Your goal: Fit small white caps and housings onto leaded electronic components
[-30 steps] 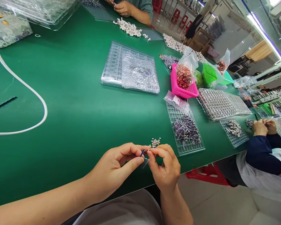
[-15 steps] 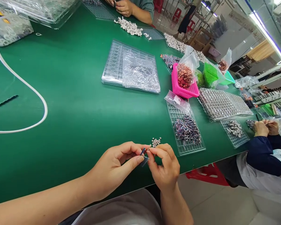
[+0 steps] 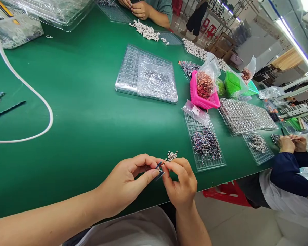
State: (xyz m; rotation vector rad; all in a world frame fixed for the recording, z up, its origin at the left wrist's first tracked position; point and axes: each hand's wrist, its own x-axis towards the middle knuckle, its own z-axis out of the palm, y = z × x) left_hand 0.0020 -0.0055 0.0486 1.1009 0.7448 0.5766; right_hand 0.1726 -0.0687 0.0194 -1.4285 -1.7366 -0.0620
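Note:
My left hand (image 3: 136, 182) is closed, thumb and fingers pinching a small dark blue circuit board strip (image 3: 159, 175) with a row of fine teeth or pins along it. Close against it, my right hand (image 3: 181, 179) pinches at the strip's upper end with thumb and forefinger. A tiny copper-coloured bit shows at those fingertips, too small to name. Just beyond my right fingers lies a loose pile of small round pale parts (image 3: 172, 156). To the right, a clear plastic tray (image 3: 199, 166) holds a heap of small components with thin wire leads (image 3: 206, 143).
Stacked clear trays (image 3: 125, 70) with a plastic bag on top stand ahead. A pink basket (image 3: 205, 101) holds a bag of reddish parts. A white cable (image 3: 50, 118) curves across the left, near a dark strip (image 3: 7, 111). Co-workers' hands (image 3: 141, 9) work at the far side and right.
Both hands keep nearly the same grip at the strip, with only slight finger movement. The surroundings have shifted a little to the right in view.

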